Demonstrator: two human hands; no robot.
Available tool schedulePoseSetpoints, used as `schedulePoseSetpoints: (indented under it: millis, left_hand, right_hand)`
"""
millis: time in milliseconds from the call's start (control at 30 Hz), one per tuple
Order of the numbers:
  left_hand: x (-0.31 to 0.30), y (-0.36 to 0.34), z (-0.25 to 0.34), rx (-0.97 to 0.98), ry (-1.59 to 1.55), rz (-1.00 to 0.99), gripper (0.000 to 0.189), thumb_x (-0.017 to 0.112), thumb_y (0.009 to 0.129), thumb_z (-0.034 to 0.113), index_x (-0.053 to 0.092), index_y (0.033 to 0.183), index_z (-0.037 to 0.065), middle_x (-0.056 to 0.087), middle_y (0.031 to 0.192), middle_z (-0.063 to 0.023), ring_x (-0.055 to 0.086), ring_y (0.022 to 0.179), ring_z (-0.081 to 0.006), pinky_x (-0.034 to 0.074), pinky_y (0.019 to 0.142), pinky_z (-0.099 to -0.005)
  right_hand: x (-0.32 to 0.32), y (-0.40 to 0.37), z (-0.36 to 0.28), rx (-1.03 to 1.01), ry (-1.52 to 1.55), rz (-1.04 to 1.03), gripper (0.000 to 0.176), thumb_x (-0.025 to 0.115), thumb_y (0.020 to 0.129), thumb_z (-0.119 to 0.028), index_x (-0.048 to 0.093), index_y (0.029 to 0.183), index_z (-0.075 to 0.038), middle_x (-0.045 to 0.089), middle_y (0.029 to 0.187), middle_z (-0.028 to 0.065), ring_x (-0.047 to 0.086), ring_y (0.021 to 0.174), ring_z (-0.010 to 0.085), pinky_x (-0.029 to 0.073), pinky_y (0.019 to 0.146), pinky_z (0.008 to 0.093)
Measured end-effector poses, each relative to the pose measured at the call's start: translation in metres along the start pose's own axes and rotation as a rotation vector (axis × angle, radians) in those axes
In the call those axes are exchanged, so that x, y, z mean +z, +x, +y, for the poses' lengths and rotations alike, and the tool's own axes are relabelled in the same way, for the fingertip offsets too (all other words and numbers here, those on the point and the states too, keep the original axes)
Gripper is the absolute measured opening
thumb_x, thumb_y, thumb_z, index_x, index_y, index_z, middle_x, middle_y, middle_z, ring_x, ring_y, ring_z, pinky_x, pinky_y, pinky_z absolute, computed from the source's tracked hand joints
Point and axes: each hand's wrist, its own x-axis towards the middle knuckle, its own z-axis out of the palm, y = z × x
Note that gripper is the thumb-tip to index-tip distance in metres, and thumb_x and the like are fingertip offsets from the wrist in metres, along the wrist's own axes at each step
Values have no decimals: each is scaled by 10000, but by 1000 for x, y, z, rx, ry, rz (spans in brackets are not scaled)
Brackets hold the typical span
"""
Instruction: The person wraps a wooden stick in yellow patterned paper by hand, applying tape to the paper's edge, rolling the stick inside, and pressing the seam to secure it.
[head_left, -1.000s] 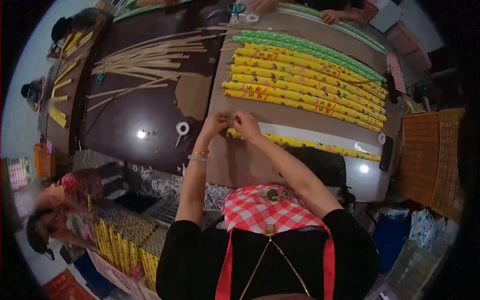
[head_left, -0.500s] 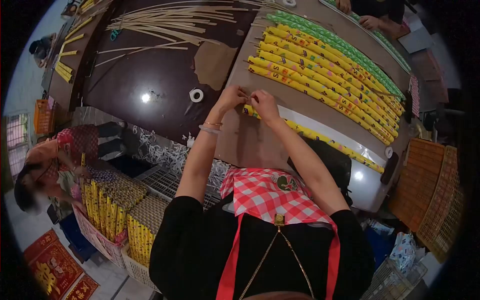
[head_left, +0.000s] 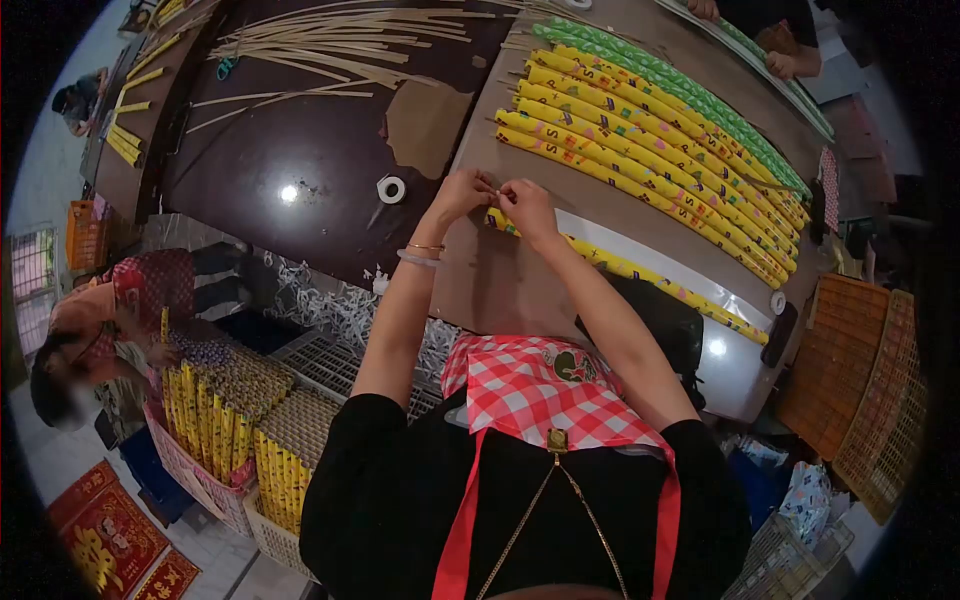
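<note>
My left hand (head_left: 464, 193) and my right hand (head_left: 526, 207) meet over the brown table, fingertips pinched close together on something too small to make out. Just below my right hand lies the end of a yellow printed roll (head_left: 650, 284), which runs right and down under my forearm along a white sheet (head_left: 625, 244). Beyond my hands, several yellow rolls (head_left: 640, 183) lie side by side, with green patterned rolls (head_left: 665, 88) behind them. To the left of my left hand a white tape roll (head_left: 391, 189) rests on the dark table.
Thin wooden strips (head_left: 330, 45) and a brown sheet (head_left: 428, 125) lie on the dark table (head_left: 270, 150). A co-worker (head_left: 100, 310) bends by baskets of yellow rolls (head_left: 205, 420) at left. Another person's hand (head_left: 783, 65) is at the top right. Orange crates (head_left: 835, 360) stand at right.
My hands stay nearly in place, with fingertips still together. At the top right the other person's hands have shifted right, and the green strip near them has moved.
</note>
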Motion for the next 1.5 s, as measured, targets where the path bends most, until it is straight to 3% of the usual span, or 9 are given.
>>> schedulePoseSetpoints:
  millis: [333, 633, 733, 1033, 1100, 1233, 1300, 1400, 1500]
  left_hand:
    - [-2, -6, 12, -5, 74, 21, 295, 701, 643, 67, 573, 884, -44, 658, 758, -102, 638, 712, -144, 496, 639, -238]
    - [-2, -2, 8, 76, 35, -8, 228, 707, 613, 67, 631, 797, -46, 649, 757, -87, 631, 704, -145, 484, 625, -248]
    - [-3, -4, 10, 1, 50, -13, 241, 677, 682, 32, 582, 879, -69, 636, 776, -90, 605, 696, -112, 491, 621, -232]
    - [-4, -2, 7, 173, 287, -8, 243, 681, 685, 52, 591, 867, -81, 639, 796, -82, 608, 716, -124, 484, 602, -237]
    - [-3, 1, 1, 10, 123, 16, 236, 717, 605, 163, 665, 772, 5, 629, 823, -76, 618, 734, -188, 464, 667, -268]
    - [-5, 2, 3, -28, 83, -35, 244, 720, 602, 171, 666, 778, 10, 629, 838, -77, 617, 748, -190, 464, 682, -270]
    - [-5, 1, 4, 34, 158, 0, 240, 719, 605, 168, 662, 770, 3, 634, 817, -81, 621, 740, -184, 467, 677, -273]
    - [-5, -1, 7, 64, 171, -7, 263, 675, 690, 51, 575, 909, -56, 641, 780, -82, 596, 692, -103, 479, 614, -227]
    - [-4, -8, 23, -48, 113, -8, 253, 678, 687, 59, 580, 889, -58, 639, 788, -85, 594, 697, -101, 479, 618, -228]
  right_hand:
    - [-4, 0, -4, 46, 78, -42, 133, 601, 701, -137, 605, 778, -28, 593, 765, 142, 586, 727, 305, 468, 641, 388]
    - [2, 0, -3, 63, -5, 3, 127, 618, 698, -139, 615, 779, -41, 614, 745, 109, 607, 707, 259, 485, 649, 353]
    - [3, -2, -2, 49, -18, 9, 123, 611, 699, -135, 616, 783, -44, 613, 747, 110, 605, 706, 262, 485, 652, 354]
    - [3, -3, -2, 45, -19, 6, 138, 580, 704, -155, 599, 798, -56, 600, 796, 124, 571, 760, 313, 458, 672, 401]
    - [3, -3, 0, 45, -9, -19, 128, 586, 699, -142, 588, 791, -52, 598, 803, 122, 572, 761, 311, 459, 665, 401]
    - [-1, -4, -4, 99, 117, -10, 113, 590, 697, -127, 581, 777, -48, 593, 800, 120, 572, 762, 306, 458, 663, 398]
    - [-1, -4, -6, 111, 85, -13, 143, 607, 704, -101, 595, 831, -37, 602, 755, 117, 605, 708, 243, 483, 629, 331]
    - [2, -6, -2, 74, 104, -13, 115, 585, 711, -127, 576, 792, -46, 578, 769, 125, 565, 741, 315, 456, 657, 400]
    - [7, -5, 4, 2, -21, -3, 111, 598, 719, -125, 589, 807, -57, 588, 778, 119, 588, 699, 283, 475, 634, 368]
